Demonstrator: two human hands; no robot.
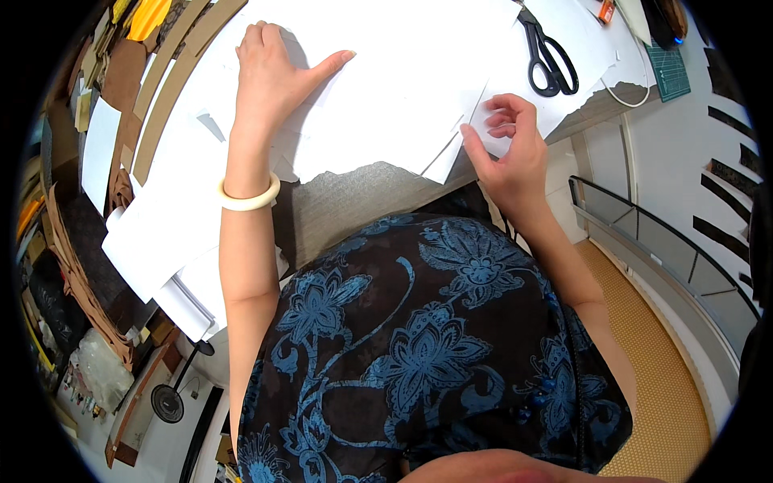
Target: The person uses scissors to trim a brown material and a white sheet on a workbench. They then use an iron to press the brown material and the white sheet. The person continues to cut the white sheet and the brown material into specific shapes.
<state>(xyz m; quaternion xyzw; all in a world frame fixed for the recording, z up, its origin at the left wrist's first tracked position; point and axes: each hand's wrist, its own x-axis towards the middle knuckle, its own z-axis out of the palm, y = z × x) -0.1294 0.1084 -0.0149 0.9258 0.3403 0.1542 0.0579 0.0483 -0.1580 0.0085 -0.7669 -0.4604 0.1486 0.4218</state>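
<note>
Large white paper sheets (394,97) cover the table, overlapping, with torn and uneven near edges. My left hand (274,76) lies on the paper at the left, thumb stretched out to the right and fingers pointing away from me. A cream bangle (251,201) sits on that wrist. Near the paper's right front edge is my right hand (515,149), its fingers loosely curled and the thumb apart from them. I see nothing in its grip. Just beyond it rest black-handled scissors (531,39), blades partly hidden at the top.
Curved brown card strips (165,92) lie at the far left, beside rolled white paper (189,302). The bare grey table edge (342,205) runs before me. A green cutting mat (668,71) and white cable (632,105) are at right. A railing (652,229) stands beyond.
</note>
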